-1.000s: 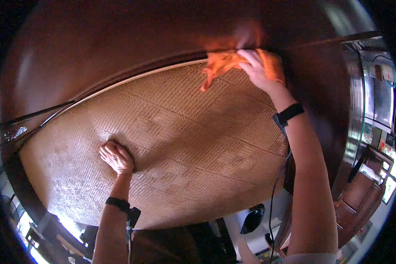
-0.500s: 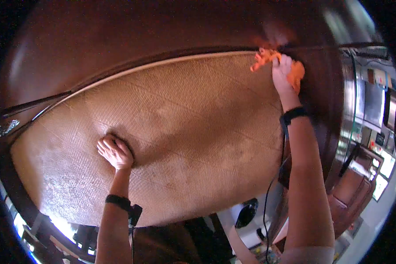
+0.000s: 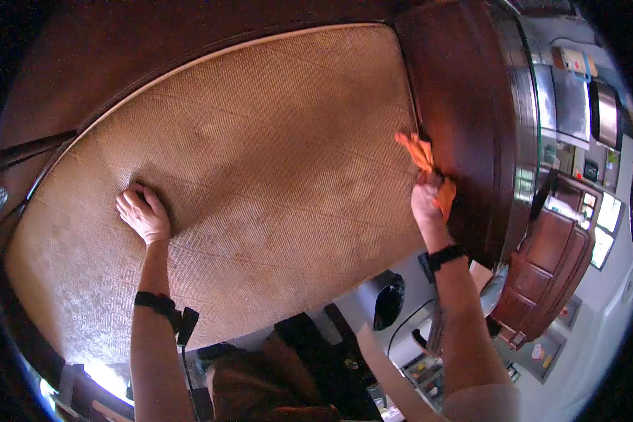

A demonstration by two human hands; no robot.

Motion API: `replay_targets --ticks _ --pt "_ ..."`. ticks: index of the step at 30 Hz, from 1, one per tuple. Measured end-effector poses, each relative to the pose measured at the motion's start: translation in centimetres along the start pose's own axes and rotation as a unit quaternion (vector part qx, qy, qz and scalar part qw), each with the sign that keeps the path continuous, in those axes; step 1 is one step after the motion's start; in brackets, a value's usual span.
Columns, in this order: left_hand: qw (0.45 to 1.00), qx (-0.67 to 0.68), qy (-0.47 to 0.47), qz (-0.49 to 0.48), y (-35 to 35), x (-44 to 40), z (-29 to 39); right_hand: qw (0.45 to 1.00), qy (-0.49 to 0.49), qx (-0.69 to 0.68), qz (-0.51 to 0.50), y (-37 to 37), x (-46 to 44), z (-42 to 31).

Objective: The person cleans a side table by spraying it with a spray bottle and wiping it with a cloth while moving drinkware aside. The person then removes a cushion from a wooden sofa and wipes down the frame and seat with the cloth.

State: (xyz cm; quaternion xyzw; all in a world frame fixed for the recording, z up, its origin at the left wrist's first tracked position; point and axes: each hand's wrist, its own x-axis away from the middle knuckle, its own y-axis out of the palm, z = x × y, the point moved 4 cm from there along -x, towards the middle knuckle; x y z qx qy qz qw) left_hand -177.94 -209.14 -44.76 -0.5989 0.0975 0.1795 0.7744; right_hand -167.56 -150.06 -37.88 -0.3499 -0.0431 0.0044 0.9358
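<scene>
My left hand (image 3: pixel 145 214) presses down on the tan woven mat (image 3: pixel 281 162), its fingers somewhat bent, with no object visible in it. At the mat's right edge, my right hand (image 3: pixel 427 199) is closed around a crumpled orange cloth (image 3: pixel 420 152). Part of the cloth sticks out beyond the fingers and touches the seam between the mat and the dark wooden panel (image 3: pixel 464 133). More of it bulges out beside the wrist. Black bands (image 3: pixel 445 256) circle both wrists.
Dark wood (image 3: pixel 70 70) borders the mat along its far side. On the right stand a reddish-brown wooden piece of furniture (image 3: pixel 541 274) and a glass edge (image 3: pixel 531 105). A black object (image 3: pixel 389 302) lies on the floor below the mat, near a thin cable (image 3: pixel 404 325).
My right hand has drawn the orange cloth from the mat's far right corner toward me along the right edge. My left hand stays on the mat; the camera view has shifted.
</scene>
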Motion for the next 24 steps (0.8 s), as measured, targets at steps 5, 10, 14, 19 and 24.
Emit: replay_targets --ticks 5,10,14,19,24 --pt "0.863 0.447 -0.142 -0.187 -2.1 -0.2 -3.7 0.867 0.211 -0.306 -0.333 -3.3 11.0 0.4" --pt "0.835 0.481 -0.148 -0.221 -8.4 3.8 -7.6 -0.017 0.4 -0.879 -0.261 2.8 23.0 -4.1" --pt "0.854 0.413 -0.132 -0.288 -13.0 8.9 -6.3 -0.003 0.525 -0.834 -0.173 -1.0 21.3 -6.1" --pt "0.869 0.301 -0.143 -0.367 -19.0 12.5 -3.2 0.064 0.547 -0.821 -0.15 -3.2 22.2 -6.7" --pt "0.863 0.243 -0.17 -0.409 -21.0 19.1 -9.7 -0.036 0.41 -0.89 -0.196 -2.0 21.6 -6.5"
